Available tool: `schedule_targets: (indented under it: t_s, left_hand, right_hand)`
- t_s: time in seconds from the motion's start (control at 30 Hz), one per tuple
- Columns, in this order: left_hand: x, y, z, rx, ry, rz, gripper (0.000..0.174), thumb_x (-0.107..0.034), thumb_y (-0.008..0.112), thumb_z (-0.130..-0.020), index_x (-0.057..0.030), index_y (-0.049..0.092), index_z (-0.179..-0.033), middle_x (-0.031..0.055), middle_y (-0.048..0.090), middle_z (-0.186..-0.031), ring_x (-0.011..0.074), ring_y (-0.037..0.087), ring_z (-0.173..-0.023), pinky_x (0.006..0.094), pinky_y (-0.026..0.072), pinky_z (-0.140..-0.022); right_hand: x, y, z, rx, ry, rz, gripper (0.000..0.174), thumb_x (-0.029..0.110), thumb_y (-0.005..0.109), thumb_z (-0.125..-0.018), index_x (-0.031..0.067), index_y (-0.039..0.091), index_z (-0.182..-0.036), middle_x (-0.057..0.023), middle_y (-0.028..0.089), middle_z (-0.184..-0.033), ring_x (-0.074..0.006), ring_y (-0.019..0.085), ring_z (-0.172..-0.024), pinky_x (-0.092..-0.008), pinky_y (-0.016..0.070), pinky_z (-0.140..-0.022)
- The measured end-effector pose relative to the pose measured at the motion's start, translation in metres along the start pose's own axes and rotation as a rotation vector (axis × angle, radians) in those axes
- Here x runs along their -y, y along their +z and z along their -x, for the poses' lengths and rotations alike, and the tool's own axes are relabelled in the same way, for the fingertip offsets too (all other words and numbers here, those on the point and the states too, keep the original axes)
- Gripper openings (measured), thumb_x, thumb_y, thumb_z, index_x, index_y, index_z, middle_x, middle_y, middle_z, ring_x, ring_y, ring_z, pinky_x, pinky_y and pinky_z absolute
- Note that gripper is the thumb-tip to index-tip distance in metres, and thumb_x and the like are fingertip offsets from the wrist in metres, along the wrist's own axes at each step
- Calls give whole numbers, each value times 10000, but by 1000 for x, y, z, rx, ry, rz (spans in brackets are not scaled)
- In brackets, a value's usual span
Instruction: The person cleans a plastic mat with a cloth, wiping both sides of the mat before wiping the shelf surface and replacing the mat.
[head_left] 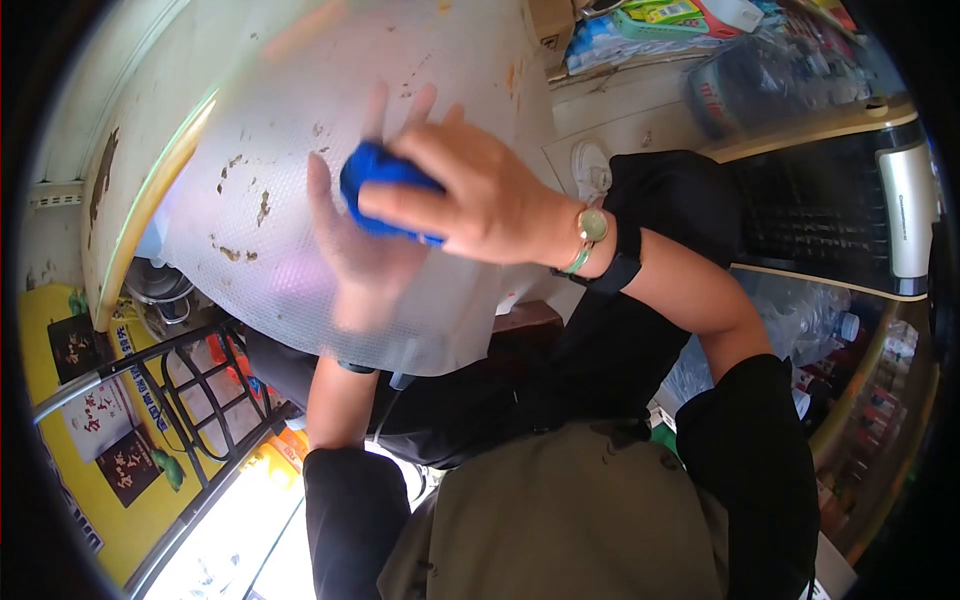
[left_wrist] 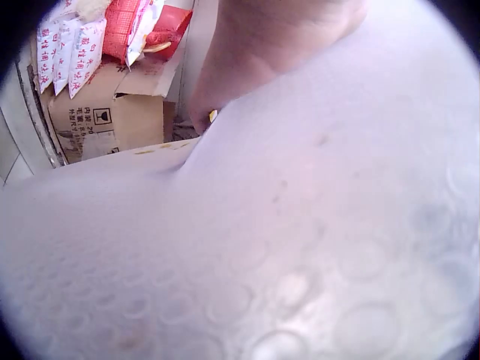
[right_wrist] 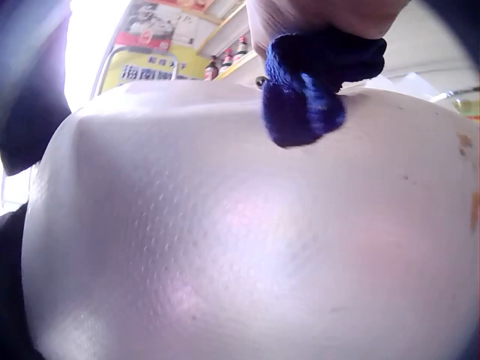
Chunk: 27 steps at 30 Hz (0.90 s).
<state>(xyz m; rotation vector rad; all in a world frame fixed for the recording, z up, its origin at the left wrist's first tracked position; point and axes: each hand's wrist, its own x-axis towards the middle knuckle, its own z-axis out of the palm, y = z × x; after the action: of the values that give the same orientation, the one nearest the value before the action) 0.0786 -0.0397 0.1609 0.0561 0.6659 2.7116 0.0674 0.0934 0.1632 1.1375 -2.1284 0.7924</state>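
Observation:
A translucent, textured plastic sheet [head_left: 260, 200] with brown stains fills the upper left of the head view and much of both wrist views. The left hand [head_left: 365, 225] lies beneath the sheet, seen blurred through it, fingers spread and touching its underside. Above it, the right hand [head_left: 460, 190] grips a bunched dark blue cloth [head_left: 380, 190] against the top of the sheet. In the right wrist view the blue cloth [right_wrist: 304, 90] hangs folded under the fingers, on the pale sheet [right_wrist: 225, 225]. The left wrist view shows part of a hand [left_wrist: 277, 45] at the sheet's edge.
A black wire rack [head_left: 205, 390] and a yellow printed panel [head_left: 60, 320] stand at the left. At the right are a black-and-silver appliance [head_left: 830, 200] and plastic-wrapped bottles [head_left: 750, 90]. A cardboard box [left_wrist: 112, 112] holding packets appears in the left wrist view.

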Motion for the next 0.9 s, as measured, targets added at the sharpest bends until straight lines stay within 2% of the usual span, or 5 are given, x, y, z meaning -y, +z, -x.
schedule_targets:
  t_s: [0.07,0.3,0.43,0.57,0.9]
  left_hand:
    - [1,-1,-2,-134,11,-56,799,-676,333,-882,-182,228,-1501,126,268,-1524,297,260,-1399,484,147,-1157]
    - [-1,1,-4,8,-30,77,807,-674,341,-879,-193,190,-1509,114,215,-1542,296,227,-1409,506,112,-1158]
    - [-2,1,-2,-123,-1,-24,800,-675,309,-886,-188,192,-1510,131,210,-1544,325,185,-1425,507,117,-1162]
    - [-2,-3,0,57,29,103,758,-618,252,-923,-154,165,-1516,179,184,-1547,411,157,-1416,512,118,-1166]
    - [0,-3,-4,-69,-33,119,693,-612,323,-917,-157,331,-1440,62,380,-1450,222,305,-1360,448,172,-1131]
  right_hand:
    - [-16,-7,-6,-61,60,42,530,121,810,-589,208,602,-1068,-82,542,-1029,-285,591,-860,-373,506,-741]
    - [-54,-13,-12,-208,250,116,456,77,786,-604,172,584,-1002,-89,542,-956,-298,597,-829,-407,503,-713]
    - [-16,-10,-9,-131,174,35,527,52,787,-574,185,621,-1056,-89,544,-1000,-304,602,-856,-386,514,-751]
    - [11,4,0,-39,-84,-10,524,101,812,-531,190,648,-1020,-98,553,-1025,-270,590,-885,-356,510,-750]
    - [-32,-10,-15,-134,162,-28,543,27,782,-574,163,593,-1065,-112,543,-1007,-321,584,-897,-386,505,-745]
